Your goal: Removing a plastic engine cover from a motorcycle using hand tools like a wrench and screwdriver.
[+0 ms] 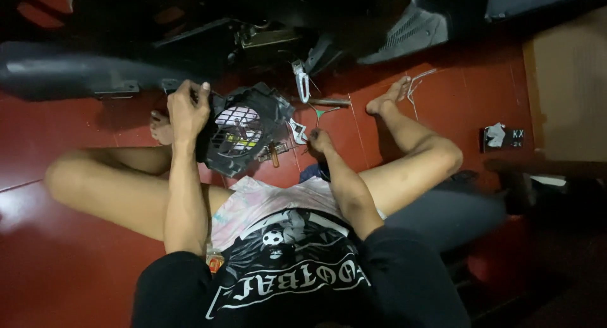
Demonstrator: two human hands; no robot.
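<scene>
I sit on a red floor with my legs spread. My left hand (187, 110) grips the upper left edge of a black plastic fan cover (243, 135) with a round grille, holding it tilted upright between my legs. My right hand (318, 140) is low to the right of the cover, fingers closed around a small tool (298, 133) whose tip points at the cover's right side. A screwdriver with a brown handle (274, 156) lies on the floor just below the cover.
The dark underside of a motorcycle (190, 43) and its grey exhaust pipe (69, 72) fill the top. A metal footpeg (302, 81) hangs down near the cover. A small black box with a white rag (502, 137) sits at right. My bare feet (391, 95) rest by the bike.
</scene>
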